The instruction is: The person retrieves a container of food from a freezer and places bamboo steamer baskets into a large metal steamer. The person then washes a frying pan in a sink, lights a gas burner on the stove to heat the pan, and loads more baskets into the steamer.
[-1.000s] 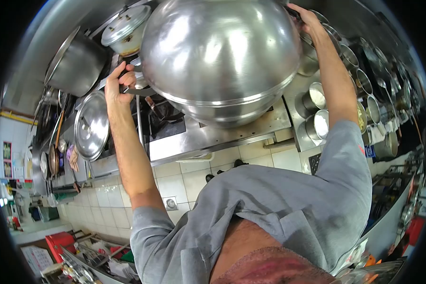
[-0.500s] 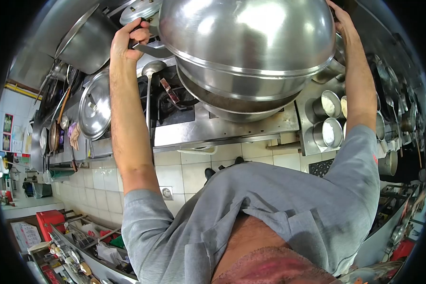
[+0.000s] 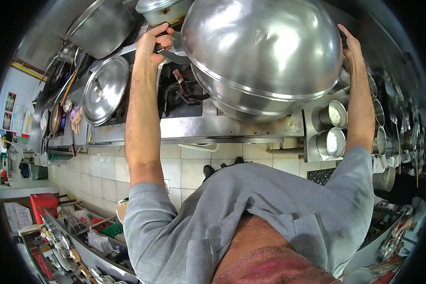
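Note:
A large, shiny steel steamer with a domed lid (image 3: 265,52) sits over the stove in front of me. Below the dome is a rimmed steel tier (image 3: 260,103), and under that shows the wall of a wide steel pan (image 3: 244,115). My left hand (image 3: 155,43) is closed around a dark handle on a metal bracket at the steamer's left side. On the far right, my right hand (image 3: 352,45) grips a dark handle, partly hidden by the fingers. Whether the tier rests fully on the pan I cannot tell.
A burner (image 3: 180,92) lies left of the steamer. Further left are a round steel lid (image 3: 106,90) and a big stockpot (image 3: 102,31). A lidded pot (image 3: 163,12) stands behind. To the right are small pots with white contents (image 3: 335,142), and hanging ladles (image 3: 394,94).
The steamer has come down over the wide pan, and the pan's inside, visible before, is now covered. Both hands moved with it, still on the handles. The view has shifted slightly.

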A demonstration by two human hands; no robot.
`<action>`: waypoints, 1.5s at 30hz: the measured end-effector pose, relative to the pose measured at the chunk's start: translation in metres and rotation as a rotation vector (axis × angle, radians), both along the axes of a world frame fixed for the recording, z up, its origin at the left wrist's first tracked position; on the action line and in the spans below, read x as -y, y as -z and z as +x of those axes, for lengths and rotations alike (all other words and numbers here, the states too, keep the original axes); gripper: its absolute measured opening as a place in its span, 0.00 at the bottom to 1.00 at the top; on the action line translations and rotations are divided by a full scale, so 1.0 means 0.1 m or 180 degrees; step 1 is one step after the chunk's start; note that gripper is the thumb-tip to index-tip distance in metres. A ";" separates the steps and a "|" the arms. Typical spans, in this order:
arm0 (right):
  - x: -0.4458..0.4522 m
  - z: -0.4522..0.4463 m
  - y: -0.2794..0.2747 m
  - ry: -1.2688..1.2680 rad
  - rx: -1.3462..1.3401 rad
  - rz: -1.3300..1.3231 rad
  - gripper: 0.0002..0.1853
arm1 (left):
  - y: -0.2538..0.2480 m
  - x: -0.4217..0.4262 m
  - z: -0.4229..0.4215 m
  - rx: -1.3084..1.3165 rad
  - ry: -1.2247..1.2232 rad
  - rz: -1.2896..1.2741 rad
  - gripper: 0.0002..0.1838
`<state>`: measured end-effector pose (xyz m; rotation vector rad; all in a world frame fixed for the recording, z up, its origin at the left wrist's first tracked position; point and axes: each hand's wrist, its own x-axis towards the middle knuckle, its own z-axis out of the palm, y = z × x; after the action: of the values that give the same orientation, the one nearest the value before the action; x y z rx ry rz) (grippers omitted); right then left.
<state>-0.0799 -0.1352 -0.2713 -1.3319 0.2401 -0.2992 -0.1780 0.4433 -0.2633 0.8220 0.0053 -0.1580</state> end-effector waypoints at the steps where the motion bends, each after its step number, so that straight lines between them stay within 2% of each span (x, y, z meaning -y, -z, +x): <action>1: -0.03 0.02 0.01 0.0066 0.0041 0.0095 0.13 | 0.00 -0.02 0.01 -0.0024 0.0055 -0.0011 0.07; 6: -0.11 0.08 0.04 0.0110 0.0091 -0.0048 0.13 | 0.04 -0.06 -0.01 -0.0021 -0.0107 0.0138 0.05; 8: -0.18 -0.03 -0.04 0.0158 -0.0222 -0.0133 0.14 | 0.00 -0.03 -0.02 0.0047 -0.0083 0.0323 0.05; 11: -0.14 -0.03 0.08 -0.0377 0.0001 0.0194 0.13 | -0.01 -0.01 -0.13 0.0171 -0.0095 0.0850 0.07; 12: -0.16 -0.04 0.06 -0.0408 -0.0156 0.0141 0.15 | 0.07 -0.01 -0.04 0.0121 -0.0174 0.0619 0.07; 14: -0.12 0.01 0.09 -0.0444 -0.0288 0.0095 0.18 | 0.12 -0.01 -0.04 -0.0005 -0.0558 0.0833 0.04; 16: 0.02 0.07 0.13 -0.0450 -0.0227 -0.0052 0.20 | 0.16 -0.03 0.01 0.0158 -0.0490 0.0405 0.06; 18: 0.03 0.11 0.13 -0.0589 -0.0233 0.0001 0.21 | 0.08 0.05 -0.11 0.0102 -0.0735 0.0866 0.07; 19: -0.01 0.05 0.10 -0.0688 -0.0269 0.0081 0.21 | 0.09 0.01 -0.13 0.0269 -0.0705 0.1121 0.10; 20: -0.04 0.01 0.07 -0.0655 -0.0372 0.0004 0.23 | 0.12 0.01 -0.15 0.0354 -0.0819 0.1377 0.16; 21: -0.04 -0.03 0.04 -0.0619 -0.0462 -0.0063 0.25 | 0.05 0.01 -0.34 0.0375 -0.1035 0.1945 0.25; 22: 0.02 -0.02 0.03 -0.0724 -0.0545 -0.0106 0.27 | 0.11 -0.05 -0.39 0.0426 -0.1153 0.2115 0.35; 23: 0.09 -0.04 0.01 -0.0802 -0.0627 -0.0150 0.29 | 0.10 -0.14 -0.56 0.0406 -0.1048 0.2245 0.38; 24: 0.13 -0.12 -0.10 -0.0566 -0.0799 -0.0588 0.33 | 0.12 -0.26 -0.73 0.0626 -0.1235 0.2427 0.38; 26: 0.27 -0.38 -0.27 0.0427 0.0136 -0.1519 0.29 | 0.15 -0.60 -1.16 0.0831 -0.1406 0.2558 0.37; 28: -0.55 -1.28 -0.67 0.1466 0.0876 -0.1401 0.23 | 0.21 -1.07 -1.65 0.0775 -0.1478 0.2550 0.35; 29: -0.40 -1.37 -0.66 0.1901 0.1581 -0.1185 0.18 | 0.28 -1.36 -1.87 0.0735 -0.1554 0.2596 0.34; 31: -0.92 -1.88 -0.71 0.2764 0.2474 -0.1097 0.12 | 0.41 -1.97 -2.35 0.0589 -0.1869 0.2703 0.32; 32: -1.34 -2.08 -0.70 0.2901 0.2939 -0.1039 0.11 | 0.48 -2.27 -2.59 0.0549 -0.2041 0.2724 0.30; 34: -2.43 -2.28 -0.57 0.2418 0.3657 -0.0829 0.09 | 0.57 -2.82 -3.02 0.0362 -0.2375 0.2779 0.28; 37: -4.07 -2.45 -0.40 0.1220 0.3950 -0.0573 0.06 | 0.90 -3.44 -3.57 0.0105 -0.2617 0.2711 0.25; 38: -4.61 -2.53 -0.42 0.0872 0.3506 -0.0897 0.06 | 0.99 -3.58 -3.74 -0.0095 -0.2644 0.2569 0.23; 39: -4.98 -2.44 -0.33 0.0501 0.3284 -0.0721 0.07 | 1.05 -3.72 -3.90 -0.0279 -0.2660 0.2435 0.22; 40: -5.36 -2.42 -0.32 -0.0187 0.3173 -0.0924 0.08 | 1.10 -3.85 -4.04 -0.0292 -0.2661 0.2461 0.22; 41: -5.85 -2.50 -0.33 -0.0535 0.2942 -0.0681 0.08 | 1.16 -3.96 -4.18 -0.0504 -0.2682 0.2459 0.22; 43: -6.63 -2.53 -0.33 -0.1134 0.3039 -0.0668 0.08 | 1.29 -4.20 -4.42 -0.0723 -0.2725 0.2455 0.22; 45: -7.35 -2.56 -0.28 -0.1374 0.2876 -0.0762 0.07 | 1.43 -4.47 -4.60 -0.0892 -0.2976 0.2212 0.22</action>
<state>-0.3360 0.6000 -0.2430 -1.3170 -0.8515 -0.5377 -0.6383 0.8903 -0.4066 1.3978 0.7324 0.6499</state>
